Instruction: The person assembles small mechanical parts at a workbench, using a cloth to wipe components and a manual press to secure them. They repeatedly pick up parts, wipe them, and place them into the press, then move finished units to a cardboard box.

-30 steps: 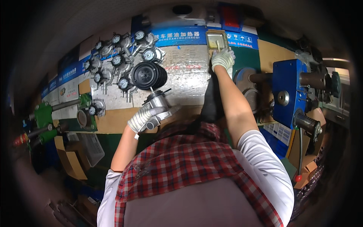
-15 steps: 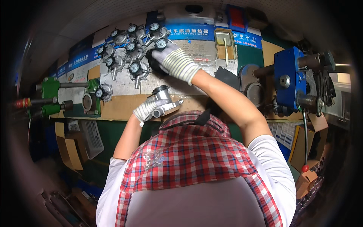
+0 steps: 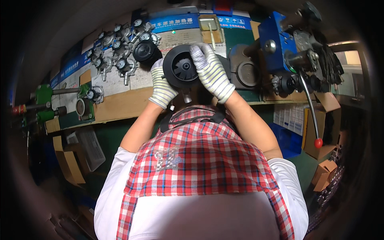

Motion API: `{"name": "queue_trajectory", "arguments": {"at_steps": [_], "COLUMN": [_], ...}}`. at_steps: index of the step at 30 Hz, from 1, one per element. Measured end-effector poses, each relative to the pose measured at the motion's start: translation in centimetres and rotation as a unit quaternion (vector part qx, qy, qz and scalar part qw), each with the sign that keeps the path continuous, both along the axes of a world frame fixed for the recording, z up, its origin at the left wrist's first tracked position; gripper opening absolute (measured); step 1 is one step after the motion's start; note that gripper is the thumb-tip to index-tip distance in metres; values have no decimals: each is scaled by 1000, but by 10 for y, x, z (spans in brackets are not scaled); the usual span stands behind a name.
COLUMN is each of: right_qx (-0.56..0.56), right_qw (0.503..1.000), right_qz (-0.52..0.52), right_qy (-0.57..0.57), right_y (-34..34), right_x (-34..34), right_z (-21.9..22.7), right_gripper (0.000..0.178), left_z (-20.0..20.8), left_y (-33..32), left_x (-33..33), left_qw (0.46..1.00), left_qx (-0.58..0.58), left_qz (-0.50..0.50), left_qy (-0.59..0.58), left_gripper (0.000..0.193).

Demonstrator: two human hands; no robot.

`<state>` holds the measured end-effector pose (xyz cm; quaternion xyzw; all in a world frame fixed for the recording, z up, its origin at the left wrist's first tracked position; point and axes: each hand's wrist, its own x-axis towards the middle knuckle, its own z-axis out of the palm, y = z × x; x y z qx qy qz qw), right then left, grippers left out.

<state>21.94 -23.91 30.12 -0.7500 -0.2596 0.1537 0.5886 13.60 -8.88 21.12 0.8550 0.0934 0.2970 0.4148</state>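
Note:
In front of my chest, above the bench edge, a round black fan housing [image 3: 185, 69] with a bladed wheel in its middle faces up. My left hand [image 3: 163, 85], in a striped knit glove, grips its left side. My right hand [image 3: 212, 74], gloved the same way, is wrapped round its right rim. A metal spout [image 3: 187, 97] shows below the housing; the rest of the metal part under it is hidden. Just left of the housing, a black cylindrical part [image 3: 146, 52] stands on the bench, near several metal pump-like assemblies [image 3: 123, 65] with round dark tops.
A green clamp fixture [image 3: 44, 97] stands at the left, with one metal assembly beside it. A shallow tray with a brush [image 3: 211, 30] lies at the back. At the right is a blue press [image 3: 274, 44] with a red-knobbed lever [image 3: 318, 143]. Cardboard boxes [image 3: 70, 162] sit below.
My right hand has come back from the assemblies with a black fan housing, now over the metal part in my left hand. Both hands are together, and the view has shifted to the right.

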Motion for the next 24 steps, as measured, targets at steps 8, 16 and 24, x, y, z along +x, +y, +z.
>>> {"name": "queue_trajectory", "arguments": {"at_steps": [8,16,24], "right_qx": [-52,-31,-107], "right_qw": [998,998,990], "right_qz": [-41,-56,-78], "right_qy": [-15,8,38], "right_y": [-71,-114,-158], "right_x": [-4,-3,20], "right_z": [12,0,-39], "right_gripper": [59,55,59], "left_z": [20,21,-28], "left_y": [-58,-108,-147], "left_x": [4,18,36], "left_qw": [991,996,985], "left_qx": [1,30,90], "left_qz": [-94,-83,-131], "left_qy": [100,7,69], "left_gripper": [33,45,50]}}
